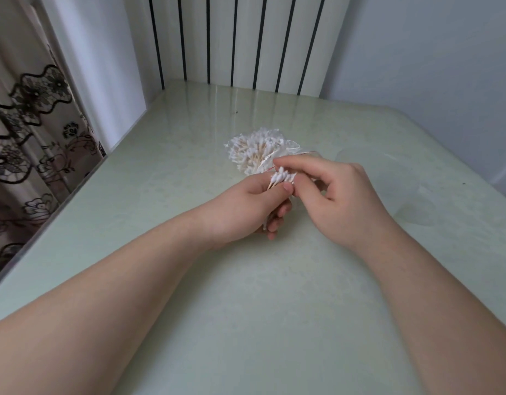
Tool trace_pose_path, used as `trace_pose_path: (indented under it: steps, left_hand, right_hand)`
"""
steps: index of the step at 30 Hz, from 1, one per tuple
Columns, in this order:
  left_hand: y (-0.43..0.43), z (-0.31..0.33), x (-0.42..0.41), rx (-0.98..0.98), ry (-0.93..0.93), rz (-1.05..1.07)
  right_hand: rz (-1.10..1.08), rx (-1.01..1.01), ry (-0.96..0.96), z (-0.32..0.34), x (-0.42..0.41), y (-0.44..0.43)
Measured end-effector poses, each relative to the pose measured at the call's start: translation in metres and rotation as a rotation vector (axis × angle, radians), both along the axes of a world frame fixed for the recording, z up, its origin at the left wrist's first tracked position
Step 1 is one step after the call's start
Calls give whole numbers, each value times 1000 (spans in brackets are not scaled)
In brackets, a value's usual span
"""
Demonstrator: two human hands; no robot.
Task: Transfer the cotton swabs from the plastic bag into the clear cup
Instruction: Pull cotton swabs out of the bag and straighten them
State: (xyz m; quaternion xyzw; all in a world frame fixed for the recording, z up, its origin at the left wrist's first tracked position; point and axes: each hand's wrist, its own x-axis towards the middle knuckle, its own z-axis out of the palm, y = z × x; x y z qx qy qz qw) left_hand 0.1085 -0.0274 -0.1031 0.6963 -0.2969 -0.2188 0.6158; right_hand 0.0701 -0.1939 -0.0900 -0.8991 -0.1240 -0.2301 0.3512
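Note:
A clear plastic bag (246, 149) full of white-tipped cotton swabs lies on the pale green table (246, 295), just beyond my hands. My left hand (246, 206) grips a small bunch of cotton swabs (283, 178), whose tips stick up past the thumb. My right hand (340, 195) comes in from the right, and its fingertips pinch the tips of that bunch. To the right of my right hand is the clear cup (434, 195), only a faint transparent outline, so I cannot tell how it lies.
A white radiator (240, 38) with dark gaps stands behind the table's far edge. A patterned curtain (24, 132) hangs past the left edge. A pale wall closes the right side.

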Motion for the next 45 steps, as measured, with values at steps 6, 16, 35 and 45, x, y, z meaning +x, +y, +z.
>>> trace_pose_path:
  steps: [6, 16, 35, 45]
  left_hand:
    - [0, 2, 2, -42, 11, 83]
    - [2, -8, 26, -84, -94, 586]
    - [-2, 1, 11, -199, -38, 443]
    - [-2, -3, 12, -188, -70, 513]
  right_hand:
    - [31, 7, 58, 0, 0, -5]
    - [-230, -263, -97, -5, 8, 1]
    - [-330, -353, -22, -11, 25, 4]
    - [-341, -216, -144, -6, 19, 2]
